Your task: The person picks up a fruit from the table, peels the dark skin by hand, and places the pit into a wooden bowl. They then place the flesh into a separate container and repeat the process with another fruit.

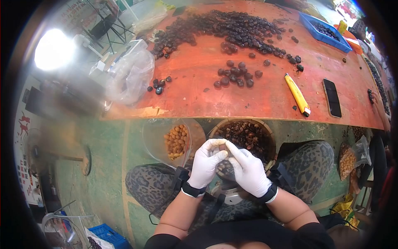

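My left hand (203, 168) and my right hand (252, 172), both in white gloves, meet above my lap. Their fingertips pinch a small brown nut (222, 147), mostly covered by the fingers; it looks like a chestnut. Just behind them stands a round woven basket (272, 143) of dark broken shells (244, 135). To the left, a clear plastic bag (155, 143) holds peeled yellow nuts (177, 141). A metallic round object (232, 196) shows below my hands, partly hidden by them.
On the red table (186, 97) lie a large heap of dark nuts (232, 27), a yellow utility knife (297, 94) and a phone (331, 98). A blue tray (304, 25) sits at the far right. Another person's hand (378, 101) is at the right edge.
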`<state>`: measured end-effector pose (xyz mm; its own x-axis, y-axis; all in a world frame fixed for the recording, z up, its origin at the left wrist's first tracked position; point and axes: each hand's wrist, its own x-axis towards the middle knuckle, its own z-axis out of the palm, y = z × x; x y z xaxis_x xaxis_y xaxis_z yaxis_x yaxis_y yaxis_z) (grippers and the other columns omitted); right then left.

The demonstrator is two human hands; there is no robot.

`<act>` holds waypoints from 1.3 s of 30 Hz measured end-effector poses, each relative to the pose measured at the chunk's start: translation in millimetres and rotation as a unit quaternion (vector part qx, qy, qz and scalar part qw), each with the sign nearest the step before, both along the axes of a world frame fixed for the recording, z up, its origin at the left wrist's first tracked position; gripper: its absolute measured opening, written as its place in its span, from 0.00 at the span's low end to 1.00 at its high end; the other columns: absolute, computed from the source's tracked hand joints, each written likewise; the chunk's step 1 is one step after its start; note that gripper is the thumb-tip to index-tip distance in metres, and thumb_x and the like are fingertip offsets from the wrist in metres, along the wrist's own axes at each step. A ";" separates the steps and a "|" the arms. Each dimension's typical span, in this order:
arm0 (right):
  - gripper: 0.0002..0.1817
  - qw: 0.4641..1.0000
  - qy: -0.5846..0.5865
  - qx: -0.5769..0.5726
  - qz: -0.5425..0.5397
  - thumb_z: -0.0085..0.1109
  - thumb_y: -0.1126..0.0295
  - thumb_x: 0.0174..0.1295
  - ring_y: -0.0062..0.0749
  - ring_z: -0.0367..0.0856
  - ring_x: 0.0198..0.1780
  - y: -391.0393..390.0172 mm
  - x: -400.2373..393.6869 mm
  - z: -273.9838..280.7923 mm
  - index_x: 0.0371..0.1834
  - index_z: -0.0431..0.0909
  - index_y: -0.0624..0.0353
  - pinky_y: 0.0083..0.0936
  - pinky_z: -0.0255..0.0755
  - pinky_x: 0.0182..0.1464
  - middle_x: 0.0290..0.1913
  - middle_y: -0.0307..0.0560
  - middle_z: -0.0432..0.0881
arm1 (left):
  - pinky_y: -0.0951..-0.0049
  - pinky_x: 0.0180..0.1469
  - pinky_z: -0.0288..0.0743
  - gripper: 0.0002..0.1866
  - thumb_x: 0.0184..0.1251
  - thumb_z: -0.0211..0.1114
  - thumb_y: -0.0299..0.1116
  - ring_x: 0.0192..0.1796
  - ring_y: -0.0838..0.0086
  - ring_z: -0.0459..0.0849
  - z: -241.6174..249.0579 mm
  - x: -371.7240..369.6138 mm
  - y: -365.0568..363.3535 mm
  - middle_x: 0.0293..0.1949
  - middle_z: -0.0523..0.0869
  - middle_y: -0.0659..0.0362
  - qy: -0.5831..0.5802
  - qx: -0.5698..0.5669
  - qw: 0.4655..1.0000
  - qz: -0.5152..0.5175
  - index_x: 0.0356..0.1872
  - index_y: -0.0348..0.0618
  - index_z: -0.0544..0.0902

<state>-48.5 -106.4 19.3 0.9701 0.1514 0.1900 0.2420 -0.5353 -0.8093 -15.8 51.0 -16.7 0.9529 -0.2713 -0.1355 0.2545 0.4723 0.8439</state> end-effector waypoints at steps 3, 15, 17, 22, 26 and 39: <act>0.23 0.990 -0.024 0.140 -0.014 0.52 0.74 0.66 0.36 0.80 0.28 10.4 7.8 -19.3 0.65 0.71 0.53 0.28 0.74 0.31 0.34 0.49 0.80 | 0.78 0.48 0.77 0.14 0.63 0.65 0.20 0.44 0.80 0.81 -7.2 1.1 -0.9 0.44 0.82 0.60 -0.052 0.024 0.998 0.034 0.49 0.37 0.77; 0.16 0.880 0.262 0.394 -0.037 0.51 0.72 0.69 0.14 0.71 0.25 -6.4 16.5 -17.9 0.58 0.70 0.62 0.13 0.68 0.28 0.32 0.37 0.78 | 0.69 0.59 0.75 0.18 0.68 0.61 0.24 0.57 0.67 0.79 -0.7 6.5 3.8 0.58 0.77 0.55 0.005 -0.066 0.997 0.031 0.58 0.37 0.73; 0.20 0.939 0.187 0.288 -0.027 0.55 0.77 0.65 0.29 0.82 0.35 2.9 7.1 -18.6 0.59 0.66 0.59 0.25 0.76 0.40 0.35 0.48 0.81 | 0.69 0.60 0.74 0.18 0.68 0.61 0.24 0.56 0.70 0.79 -3.3 6.5 2.0 0.58 0.77 0.56 0.011 -0.091 0.995 0.040 0.58 0.37 0.73; 0.26 0.968 0.127 0.217 -0.003 0.56 0.77 0.63 0.43 0.85 0.41 9.2 2.6 -14.6 0.65 0.65 0.53 0.30 0.76 0.44 0.39 0.56 0.82 | 0.72 0.60 0.72 0.20 0.64 0.63 0.19 0.52 0.75 0.79 -7.4 3.1 -2.4 0.55 0.79 0.58 -0.003 -0.106 0.993 0.056 0.57 0.37 0.75; 0.28 0.970 0.102 0.219 0.008 0.55 0.78 0.63 0.44 0.83 0.47 11.9 2.4 -7.3 0.69 0.65 0.54 0.29 0.75 0.50 0.47 0.60 0.81 | 0.76 0.58 0.73 0.20 0.60 0.63 0.15 0.52 0.75 0.79 -11.9 3.5 -1.6 0.52 0.80 0.57 -0.023 -0.117 0.991 0.065 0.54 0.37 0.77; 0.25 0.983 0.033 0.181 -0.002 0.52 0.80 0.63 0.47 0.81 0.37 11.8 7.0 -17.8 0.65 0.72 0.55 0.30 0.75 0.42 0.38 0.57 0.80 | 0.78 0.53 0.75 0.18 0.57 0.65 0.13 0.45 0.78 0.81 -9.9 5.7 1.5 0.46 0.83 0.59 -0.075 0.044 0.993 0.083 0.50 0.35 0.81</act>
